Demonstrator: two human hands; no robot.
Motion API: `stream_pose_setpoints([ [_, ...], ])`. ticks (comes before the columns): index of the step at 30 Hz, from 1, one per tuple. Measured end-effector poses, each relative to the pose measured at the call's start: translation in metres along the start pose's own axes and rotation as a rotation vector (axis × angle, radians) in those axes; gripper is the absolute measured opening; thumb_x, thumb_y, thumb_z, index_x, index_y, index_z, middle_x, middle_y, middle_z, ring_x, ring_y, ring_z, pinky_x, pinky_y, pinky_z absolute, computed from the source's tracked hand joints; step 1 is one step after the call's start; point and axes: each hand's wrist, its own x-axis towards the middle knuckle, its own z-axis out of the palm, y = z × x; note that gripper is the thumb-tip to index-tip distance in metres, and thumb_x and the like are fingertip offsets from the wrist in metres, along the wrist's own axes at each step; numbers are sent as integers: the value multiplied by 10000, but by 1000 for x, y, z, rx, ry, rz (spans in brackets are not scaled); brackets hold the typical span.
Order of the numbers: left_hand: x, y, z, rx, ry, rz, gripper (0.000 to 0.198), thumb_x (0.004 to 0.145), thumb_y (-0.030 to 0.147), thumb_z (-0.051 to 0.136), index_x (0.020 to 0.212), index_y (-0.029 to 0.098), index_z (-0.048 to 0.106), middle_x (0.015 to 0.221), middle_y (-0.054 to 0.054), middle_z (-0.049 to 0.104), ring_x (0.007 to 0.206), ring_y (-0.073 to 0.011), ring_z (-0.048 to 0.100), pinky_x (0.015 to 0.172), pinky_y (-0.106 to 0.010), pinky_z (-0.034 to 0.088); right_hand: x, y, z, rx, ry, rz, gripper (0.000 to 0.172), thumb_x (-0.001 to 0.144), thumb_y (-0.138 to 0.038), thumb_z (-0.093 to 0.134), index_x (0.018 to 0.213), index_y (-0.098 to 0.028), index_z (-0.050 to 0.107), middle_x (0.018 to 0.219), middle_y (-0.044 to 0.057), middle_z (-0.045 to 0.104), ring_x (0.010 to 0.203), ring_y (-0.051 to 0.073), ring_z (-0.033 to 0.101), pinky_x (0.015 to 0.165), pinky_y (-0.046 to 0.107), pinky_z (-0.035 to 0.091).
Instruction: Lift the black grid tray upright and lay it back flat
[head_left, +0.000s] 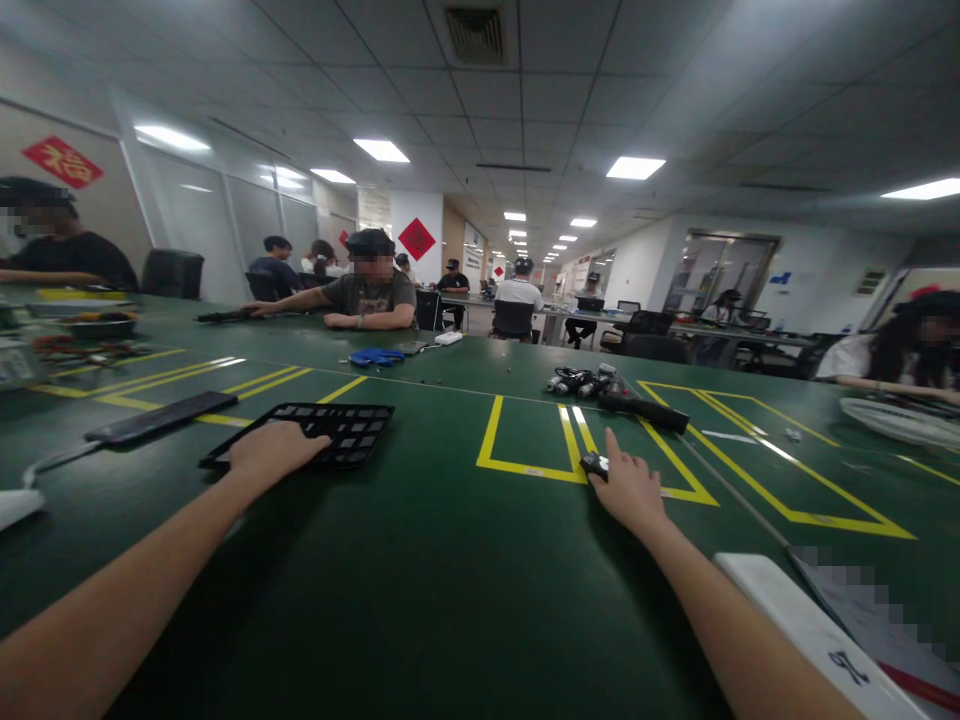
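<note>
Black tray in curled left-hand grip

The black tray under my left hand looks like matt moulded plastic. Around the tray, the green tabletop is smooth with a dull sheen. To the tray's right, the yellow tape looks smooth, and the small black piece in my right hand seems hard plastic. Beyond the tray, the blue bundle is crumpled, cloth or rubber, I can't tell.
</note>
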Motion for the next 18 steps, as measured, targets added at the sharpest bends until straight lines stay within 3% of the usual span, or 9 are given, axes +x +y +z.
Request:
stream_pose_setpoints([
  [2,-5,15,-3,138,67,-54,329,751,390,421,695,124,607,785,-202,602,864,-393,564,723,-517,404,-2,-4,-2,-13,83,-31,653,808,-339,401,1386,-156,161,1248,149,467,1188,343,337,931,593,233],
  [4,-16,39,-2,166,95,48,357,809,288,313,876,96,606,939,-207,592,933,-341,553,797,-459,407,-5,-14,-5,2,152,-90,617,813,-314,394,1373,-130,209,1296,140,420,1234,327,277,979,564,201],
  [7,-43,81,11,118,-8,311,391,836,179,233,1070,103,536,1084,-154,560,988,-250,538,854,-366,401,-19,-37,-11,77,127,-248,556,815,-301,406,1331,-117,315,1328,123,395,1254,286,268,1025,485,208],
  [10,-77,114,33,88,-167,513,364,825,143,276,1073,162,542,1034,-85,584,923,-192,561,810,-314,424,-40,-62,-15,181,-15,-448,483,835,-353,392,1271,-148,425,1342,95,396,1255,265,293,1037,450,233],
  [13,-99,130,47,69,-279,656,312,849,221,302,1014,167,561,975,-82,579,878,-193,562,766,-315,429,-58,-77,-13,244,-183,-599,468,847,-397,371,1252,-178,456,1331,87,421,1238,265,337,1026,459,261],
  [18,-107,133,42,59,-213,648,369,852,396,324,1066,167,518,1019,-94,530,859,-197,547,734,-310,422,-65,-79,-8,311,-230,-654,435,858,-385,368,1234,-197,477,1309,92,447,1228,256,354,1016,475,261],
])
